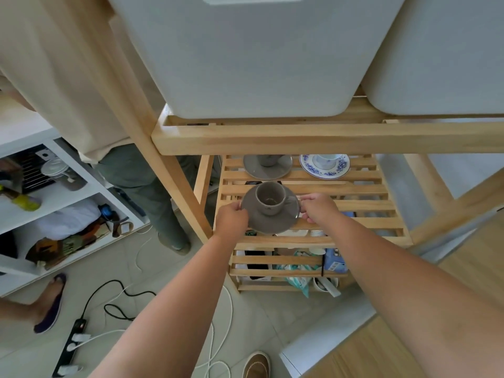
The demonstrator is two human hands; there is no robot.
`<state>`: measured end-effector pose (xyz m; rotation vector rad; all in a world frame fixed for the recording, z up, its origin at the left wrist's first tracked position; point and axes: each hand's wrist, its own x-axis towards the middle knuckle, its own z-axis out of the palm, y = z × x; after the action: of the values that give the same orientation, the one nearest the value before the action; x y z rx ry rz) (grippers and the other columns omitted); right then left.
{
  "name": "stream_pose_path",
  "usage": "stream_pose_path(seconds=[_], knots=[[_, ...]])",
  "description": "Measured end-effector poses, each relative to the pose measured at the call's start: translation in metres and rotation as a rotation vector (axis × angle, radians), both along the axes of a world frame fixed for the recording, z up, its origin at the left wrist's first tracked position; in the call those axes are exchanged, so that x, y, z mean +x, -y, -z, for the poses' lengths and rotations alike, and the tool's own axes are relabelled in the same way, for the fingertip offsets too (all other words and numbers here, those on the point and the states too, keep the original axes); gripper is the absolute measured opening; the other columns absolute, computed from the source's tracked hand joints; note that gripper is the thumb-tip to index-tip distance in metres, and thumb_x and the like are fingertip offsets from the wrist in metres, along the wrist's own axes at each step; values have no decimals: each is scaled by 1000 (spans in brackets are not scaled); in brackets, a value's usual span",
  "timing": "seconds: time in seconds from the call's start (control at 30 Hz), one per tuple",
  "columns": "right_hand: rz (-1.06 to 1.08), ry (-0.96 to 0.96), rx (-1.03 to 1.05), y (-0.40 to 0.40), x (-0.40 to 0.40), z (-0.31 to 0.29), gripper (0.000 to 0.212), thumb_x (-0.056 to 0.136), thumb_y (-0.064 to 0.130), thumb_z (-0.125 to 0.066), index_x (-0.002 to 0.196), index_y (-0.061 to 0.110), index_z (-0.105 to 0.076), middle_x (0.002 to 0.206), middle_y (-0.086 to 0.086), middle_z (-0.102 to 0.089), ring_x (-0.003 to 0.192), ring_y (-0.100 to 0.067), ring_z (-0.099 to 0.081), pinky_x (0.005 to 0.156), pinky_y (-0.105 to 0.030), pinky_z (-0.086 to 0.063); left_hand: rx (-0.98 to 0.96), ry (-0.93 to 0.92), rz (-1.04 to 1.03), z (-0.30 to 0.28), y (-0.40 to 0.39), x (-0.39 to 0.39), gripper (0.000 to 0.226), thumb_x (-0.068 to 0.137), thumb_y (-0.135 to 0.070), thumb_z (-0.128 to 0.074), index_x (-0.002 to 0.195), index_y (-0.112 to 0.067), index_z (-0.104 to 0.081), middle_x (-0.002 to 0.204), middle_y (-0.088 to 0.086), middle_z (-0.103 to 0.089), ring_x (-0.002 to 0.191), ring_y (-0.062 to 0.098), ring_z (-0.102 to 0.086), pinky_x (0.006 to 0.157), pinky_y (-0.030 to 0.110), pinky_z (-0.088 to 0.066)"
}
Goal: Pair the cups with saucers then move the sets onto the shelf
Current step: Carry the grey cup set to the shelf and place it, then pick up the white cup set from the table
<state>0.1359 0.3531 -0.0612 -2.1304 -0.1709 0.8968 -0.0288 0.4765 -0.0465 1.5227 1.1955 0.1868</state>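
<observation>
A grey cup [268, 198] stands upright on a grey saucer [270, 221], held over the slatted wooden shelf [362, 205]. My left hand [231, 218] grips the saucer's left rim and my right hand [317, 207] grips its right rim. At the back of the same shelf sit a second grey cup and saucer set [267, 166] and a white cup on a blue-patterned saucer [324, 165], both partly hidden by the wooden rail above.
Two large white bins [259, 58] rest on the upper shelf, whose front rail [327, 137] overhangs the slatted one. Lower shelves hold boxes and packets. Another person [147, 186] stands at the left. Cables and a power strip [73, 347] lie on the floor.
</observation>
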Motion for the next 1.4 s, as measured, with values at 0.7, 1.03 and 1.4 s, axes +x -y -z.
stream_pose_path(seconds=[0.7,1.03,1.4], knots=[[679,202,386,340,-97,-98,22,97,6,-45,105,13,-65,71,-9,-64,56,-12,-58,52,-15,-45,-161,230,845,-53,298,46,22,93,-14,-58,110,-25,-65,110,-3,-63,95,10,-57,77,26,-43],[1147,455,260,525,-156,-90,26,86,9,-49,87,25,-69,75,1,-65,68,-15,-57,71,-32,-50,-219,162,1109,-43,454,76,28,76,-34,-68,102,-33,-59,109,-4,-63,93,13,-59,90,35,-50],[1325,57,342,596,-134,-33,36,89,2,-49,122,12,-58,84,-4,-64,76,-18,-61,91,-36,-54,-110,70,1047,-8,530,90,22,90,-14,-59,110,-20,-65,95,3,-70,92,20,-63,99,42,-53]])
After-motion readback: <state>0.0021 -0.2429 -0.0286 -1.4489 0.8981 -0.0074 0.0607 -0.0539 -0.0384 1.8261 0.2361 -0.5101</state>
